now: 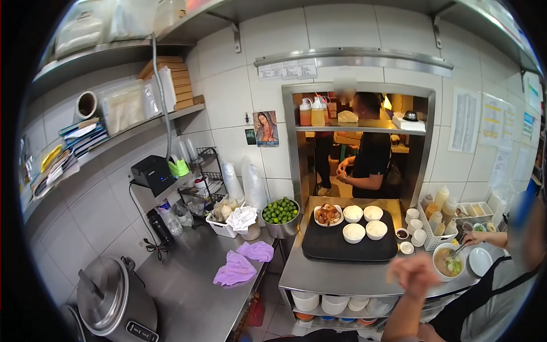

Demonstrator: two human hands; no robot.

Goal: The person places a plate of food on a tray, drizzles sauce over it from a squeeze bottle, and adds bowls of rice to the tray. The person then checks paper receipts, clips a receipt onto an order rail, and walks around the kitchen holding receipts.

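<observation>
My right hand [415, 273] is raised at the lower right, in front of the steel counter's edge. Motion smears its fingers, so whether they hold anything is unclear. My left hand is not in view. Beyond my hand, a black tray [325, 245] carries a dish of browned meat [329, 215] and several white bowls of rice [354, 232]. To the right, a co-worker's hand [476, 238] holds a utensil in a bowl of soup [448, 262]. Small white cups [417, 236] stand between the tray and the soup.
A white plate [480, 262] lies beside the soup; a bottle basket [437, 219] stands behind it. A pot of green limes [281, 212] and purple cloths [235, 269] are left of the tray. A cooker [117, 302] sits lower left. People stand beyond the pass window [289, 142].
</observation>
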